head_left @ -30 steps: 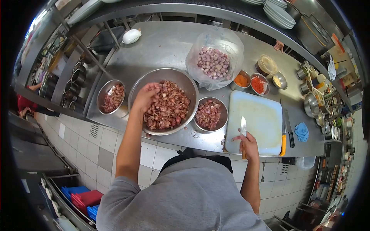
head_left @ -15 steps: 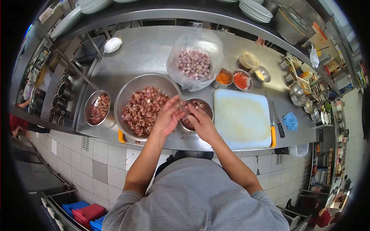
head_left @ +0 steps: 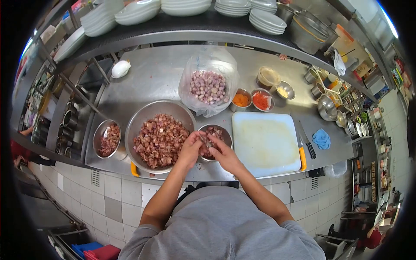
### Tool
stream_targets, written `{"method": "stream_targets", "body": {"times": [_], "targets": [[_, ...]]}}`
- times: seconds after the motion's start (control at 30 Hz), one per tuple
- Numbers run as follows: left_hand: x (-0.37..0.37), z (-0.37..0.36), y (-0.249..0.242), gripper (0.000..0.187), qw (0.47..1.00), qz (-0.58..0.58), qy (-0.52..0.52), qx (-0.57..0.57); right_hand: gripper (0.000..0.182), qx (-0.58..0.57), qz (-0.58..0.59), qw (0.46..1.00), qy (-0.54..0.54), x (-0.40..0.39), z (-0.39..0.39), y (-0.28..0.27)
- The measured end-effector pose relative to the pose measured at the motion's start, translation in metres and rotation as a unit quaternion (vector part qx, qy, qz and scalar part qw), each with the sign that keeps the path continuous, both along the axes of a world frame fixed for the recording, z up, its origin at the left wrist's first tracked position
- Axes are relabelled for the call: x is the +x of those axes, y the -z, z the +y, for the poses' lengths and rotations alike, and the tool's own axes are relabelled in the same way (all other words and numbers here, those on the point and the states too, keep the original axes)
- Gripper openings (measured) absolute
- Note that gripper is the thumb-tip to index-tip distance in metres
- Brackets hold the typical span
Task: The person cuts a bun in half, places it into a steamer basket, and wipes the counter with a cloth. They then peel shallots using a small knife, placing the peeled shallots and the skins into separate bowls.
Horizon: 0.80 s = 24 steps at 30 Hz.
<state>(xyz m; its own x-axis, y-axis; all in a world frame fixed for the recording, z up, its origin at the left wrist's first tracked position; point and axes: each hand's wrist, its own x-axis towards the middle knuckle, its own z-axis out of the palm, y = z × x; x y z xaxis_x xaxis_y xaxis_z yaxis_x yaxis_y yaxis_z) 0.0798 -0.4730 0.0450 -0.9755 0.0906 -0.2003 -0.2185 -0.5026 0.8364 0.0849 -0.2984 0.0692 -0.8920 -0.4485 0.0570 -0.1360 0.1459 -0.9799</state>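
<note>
Over a small steel bowl (head_left: 231, 141) with reddish-brown pieces in it, my two hands come together. My left hand (head_left: 190, 149) has its fingers closed in a pinch near the bowl's left side. From the right, my right hand (head_left: 225, 157) meets it, thumb and fingers also closed. Something small sits between the fingertips, too small and covered to name. Left of them stands a large steel bowl (head_left: 130, 125) heaped with unpeeled shallots (head_left: 158, 141). Behind the small bowl, a clear plastic bag (head_left: 232, 65) holds pale purple peeled shallots (head_left: 209, 86).
A white cutting board (head_left: 265, 145) lies at right, with a knife (head_left: 308, 143) and blue cloth (head_left: 321, 138) beyond it. Bowls of orange (head_left: 241, 100) and red chopped food (head_left: 261, 100) stand behind. Another steel bowl (head_left: 96, 141) is far left. A plate-laden shelf (head_left: 182, 32) spans the back.
My left hand's fingers, spread before, have closed in beside my right hand, and both are now lower over the small bowl. The camera view has tilted up, showing more of the shelf.
</note>
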Motion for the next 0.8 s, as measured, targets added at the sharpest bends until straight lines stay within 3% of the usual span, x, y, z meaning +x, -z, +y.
{"method": "stream_targets", "body": {"times": [0.1,0.23,0.3,0.4,0.47,0.67,0.8], "targets": [[0.005,0.010,-0.013,0.013,0.999,-0.014,-0.014,-0.025,0.054,0.002,-0.056,0.998,0.004,0.005,0.002,0.003],[0.004,0.015,0.007,0.006,1.000,-0.020,-0.012,0.012,0.053,0.003,-0.032,0.999,-0.012,0.009,0.004,0.003],[0.008,0.021,0.001,0.002,0.998,-0.054,-0.012,0.040,0.050,-0.042,-0.158,0.987,-0.006,0.014,0.003,-0.001],[0.009,0.026,0.014,0.002,0.999,-0.033,-0.007,0.026,0.050,-0.096,-0.194,0.976,0.011,0.018,0.005,0.010],[0.008,0.029,0.029,0.005,0.997,-0.044,-0.001,0.069,0.049,-0.115,-0.197,0.973,0.021,0.023,0.007,0.015],[0.017,0.031,0.011,0.022,0.997,-0.072,0.026,0.009,0.043,-0.157,-0.228,0.960,0.043,0.029,0.012,0.026],[0.018,0.036,0.010,0.024,0.996,-0.069,0.052,-0.026,0.034,-0.094,-0.216,0.968,0.088,0.029,0.011,0.030]]}}
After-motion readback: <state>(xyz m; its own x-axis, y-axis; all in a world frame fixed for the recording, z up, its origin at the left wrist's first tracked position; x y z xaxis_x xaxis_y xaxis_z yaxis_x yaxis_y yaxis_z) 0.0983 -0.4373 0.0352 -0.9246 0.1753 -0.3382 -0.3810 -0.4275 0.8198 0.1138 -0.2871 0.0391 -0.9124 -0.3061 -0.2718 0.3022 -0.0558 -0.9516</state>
